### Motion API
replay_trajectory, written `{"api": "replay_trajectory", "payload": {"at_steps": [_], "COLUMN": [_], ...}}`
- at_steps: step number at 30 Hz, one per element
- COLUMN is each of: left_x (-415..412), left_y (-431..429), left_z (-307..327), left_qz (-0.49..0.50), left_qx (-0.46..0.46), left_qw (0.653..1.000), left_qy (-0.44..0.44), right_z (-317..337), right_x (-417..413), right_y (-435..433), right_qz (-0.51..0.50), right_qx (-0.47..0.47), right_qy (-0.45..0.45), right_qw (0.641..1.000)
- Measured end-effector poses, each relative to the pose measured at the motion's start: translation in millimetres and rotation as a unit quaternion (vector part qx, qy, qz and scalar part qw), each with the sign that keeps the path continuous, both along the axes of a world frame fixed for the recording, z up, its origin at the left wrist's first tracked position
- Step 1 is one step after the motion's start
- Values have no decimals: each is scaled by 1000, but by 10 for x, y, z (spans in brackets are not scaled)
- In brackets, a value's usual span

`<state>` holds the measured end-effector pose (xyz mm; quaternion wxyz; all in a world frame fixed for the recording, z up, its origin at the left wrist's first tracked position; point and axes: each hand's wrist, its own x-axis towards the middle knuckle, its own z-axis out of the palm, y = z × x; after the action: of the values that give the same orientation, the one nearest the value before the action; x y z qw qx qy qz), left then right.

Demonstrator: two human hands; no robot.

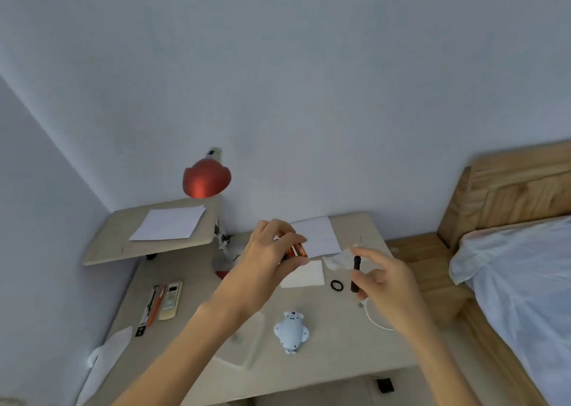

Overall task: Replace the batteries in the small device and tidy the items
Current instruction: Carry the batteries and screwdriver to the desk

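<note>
I pinch the batteries (296,250) between the thumb and fingertips of my left hand (268,251), raised over the far middle of the desk (309,368). To the right, my right hand (389,285) pinches a thin black screwdriver (356,269) upright. The small device (291,331), a pale blue animal-shaped toy, lies nearer, between my forearms. The batteries look dense and slick, so I grip across their sides. The device seems light, rigid plastic, best held by its flanks.
</note>
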<state>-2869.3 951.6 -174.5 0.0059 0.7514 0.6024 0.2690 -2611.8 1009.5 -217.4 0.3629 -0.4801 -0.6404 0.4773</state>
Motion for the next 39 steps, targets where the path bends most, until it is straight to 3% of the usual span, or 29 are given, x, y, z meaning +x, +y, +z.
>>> {"api": "replay_trajectory", "payload": {"at_steps": [9, 18, 28, 39], "left_x": [-385, -598, -700, -718], "left_y": [970, 1720, 1963, 2077], "left_z": [-1173, -2420, -3684, -4138], "left_qz": [-22, 6, -24, 3], "left_qx": [-85, -161, -190, -218], "left_qw": [995, 986, 981, 975], "left_qy": [-35, -33, 40, -42], "right_z": [-1013, -2202, -3174, -3491], "right_x": [-284, -566, -648, -622], "right_y": [573, 1074, 1106, 1028], "right_qz": [4, 122, 164, 152], "right_qx": [23, -17, -56, -14], "right_qy": [-157, -279, -354, -354], "right_qw": [987, 952, 919, 923]}}
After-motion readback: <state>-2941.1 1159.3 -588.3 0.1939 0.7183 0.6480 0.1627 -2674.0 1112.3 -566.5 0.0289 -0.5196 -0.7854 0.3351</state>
